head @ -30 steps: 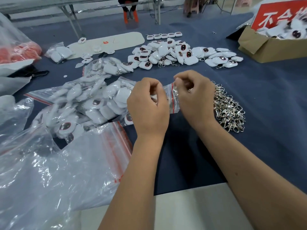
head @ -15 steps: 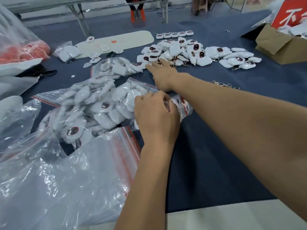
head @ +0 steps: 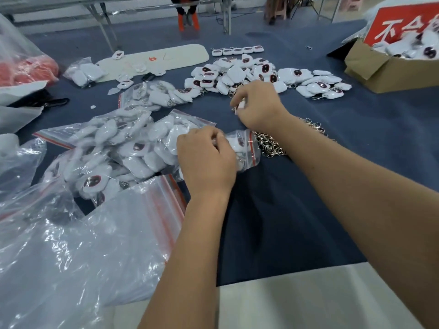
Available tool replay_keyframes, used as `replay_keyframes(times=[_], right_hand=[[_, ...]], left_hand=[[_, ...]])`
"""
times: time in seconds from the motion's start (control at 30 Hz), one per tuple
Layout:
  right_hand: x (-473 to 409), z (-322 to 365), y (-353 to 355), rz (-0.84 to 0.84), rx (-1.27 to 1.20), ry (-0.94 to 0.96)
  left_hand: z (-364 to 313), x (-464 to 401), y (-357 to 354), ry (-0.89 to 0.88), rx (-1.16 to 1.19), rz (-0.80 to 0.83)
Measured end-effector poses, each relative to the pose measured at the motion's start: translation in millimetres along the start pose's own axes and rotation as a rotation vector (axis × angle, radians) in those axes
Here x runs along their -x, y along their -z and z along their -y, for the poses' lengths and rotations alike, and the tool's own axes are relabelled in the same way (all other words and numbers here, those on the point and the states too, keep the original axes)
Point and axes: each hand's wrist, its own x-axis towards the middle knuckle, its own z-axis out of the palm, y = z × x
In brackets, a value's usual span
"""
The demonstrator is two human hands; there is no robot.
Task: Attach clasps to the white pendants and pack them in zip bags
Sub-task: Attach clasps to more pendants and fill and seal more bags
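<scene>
While the left hand point(head: 206, 160) grips the small zip bag point(head: 242, 148) near the clasp pile point(head: 273, 144), the right hand point(head: 257, 105) apparently pinches a white pendant point(head: 241, 106); a loose grip could let the bag's mouth close.

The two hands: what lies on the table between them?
In the head view, between the left hand and the right hand lie the small zip bag mouth and bare blue cloth.
</scene>
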Motion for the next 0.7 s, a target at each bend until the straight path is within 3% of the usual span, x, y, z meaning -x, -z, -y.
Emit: replay_keyframes(times=[0.1,0.17,0.27,0.4,0.5,0.7], right_hand=[[44,-5,14,-0.284,-0.564,-0.181],[74,-7,17,-0.355,-0.883,-0.228],[111,-13,15,-0.35,-1.139,-0.277],[131,-22,11,-0.317,-1.223,-0.301],[133,-23,9,-0.318,-1.224,-0.322],[134,-22,4,-0.267,-1.203,-0.297]], left_hand=[[-7,1,7,0.017,0.223,-0.215],[-10,1,8,-0.007,0.344,-0.305],[-19,9,-1,-0.107,0.415,-0.196],[-28,26,-20,-0.249,0.274,0.07],[-24,27,-26,-0.275,0.241,0.137],[-18,23,-23,-0.078,0.355,0.244]])
